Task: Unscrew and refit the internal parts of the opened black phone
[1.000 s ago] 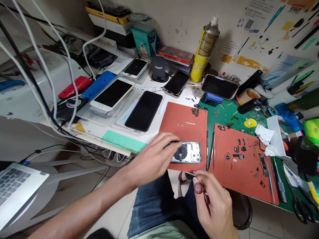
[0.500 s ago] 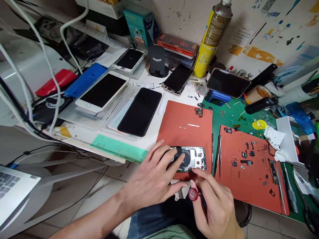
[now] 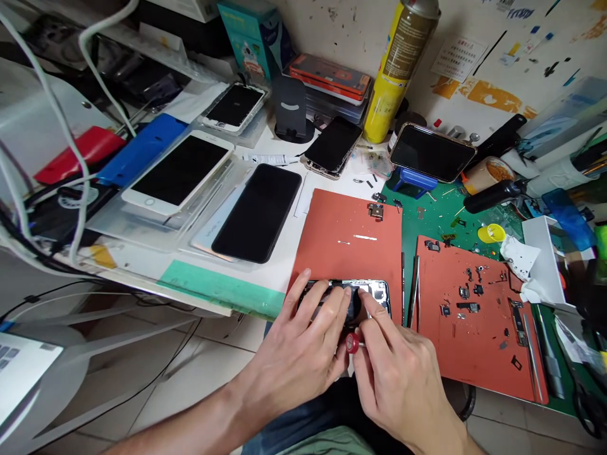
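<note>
An opened phone housing (image 3: 380,292), silver inside with a black round pad, lies at the near edge of the left red-brown mat (image 3: 327,246). My left hand (image 3: 296,338) rests across its left part, fingers over the inside and thumb at the near edge, gripping it. Held in my right hand (image 3: 401,366) is a screwdriver (image 3: 351,343) with a red cap; its shaft is mostly hidden by the fingers. My right index fingertip touches the inside of the housing, beside the left fingertips. The hands cover much of the housing.
To the right, another red-brown mat (image 3: 474,354) bears several small phone parts and tweezers. A black phone (image 3: 258,212) and a white phone (image 3: 180,170) lie left. Behind stand a yellow spray can (image 3: 389,82) and a phone on a blue stand (image 3: 412,182). Scissors (image 3: 588,404) lie far right.
My right hand has moved left and up, its index finger now inside the housing rather than at its near edge. The left thumb has drawn in to the near edge. The view shifted slightly.
</note>
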The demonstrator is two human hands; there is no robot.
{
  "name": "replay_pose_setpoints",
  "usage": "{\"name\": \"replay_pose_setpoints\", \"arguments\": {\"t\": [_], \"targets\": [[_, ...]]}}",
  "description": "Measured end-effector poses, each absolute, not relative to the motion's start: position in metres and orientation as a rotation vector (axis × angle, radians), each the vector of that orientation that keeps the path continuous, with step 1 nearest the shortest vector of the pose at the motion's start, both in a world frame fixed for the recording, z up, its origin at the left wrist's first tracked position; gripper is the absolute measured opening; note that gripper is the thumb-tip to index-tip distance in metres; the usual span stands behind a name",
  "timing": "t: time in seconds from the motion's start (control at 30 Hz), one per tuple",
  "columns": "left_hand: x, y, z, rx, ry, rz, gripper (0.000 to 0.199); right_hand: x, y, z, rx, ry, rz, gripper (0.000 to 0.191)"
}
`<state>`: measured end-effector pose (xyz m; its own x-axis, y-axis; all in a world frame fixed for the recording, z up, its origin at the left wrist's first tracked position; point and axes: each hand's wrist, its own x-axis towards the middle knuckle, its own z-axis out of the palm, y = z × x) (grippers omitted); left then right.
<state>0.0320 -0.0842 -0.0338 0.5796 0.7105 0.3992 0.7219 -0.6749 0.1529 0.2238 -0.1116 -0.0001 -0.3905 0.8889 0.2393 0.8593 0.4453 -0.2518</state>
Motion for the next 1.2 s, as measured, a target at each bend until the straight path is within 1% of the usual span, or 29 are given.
{"name": "replay_pose_setpoints", "arguments": {"t": [0.77,1.03,1.2], "targets": [[0.034,-0.0777,-0.0358,-2.78,-1.292,-0.671,0.049,0.2192,-0.105,0.0027,-1.544,-2.405,0.133,0.017],[0.0346,-0.0779,-0.0362,-2.752,-1.284,-0.699,0.049,0.2221,-0.1097,-0.0008,-1.552,-2.377,0.034,0.021],[0.0358,-0.0765,-0.0355,-2.743,-1.284,-0.696,0.048,0.2222,-0.1085,-0.0011,-1.578,-2.398,0.041,0.019]]}}
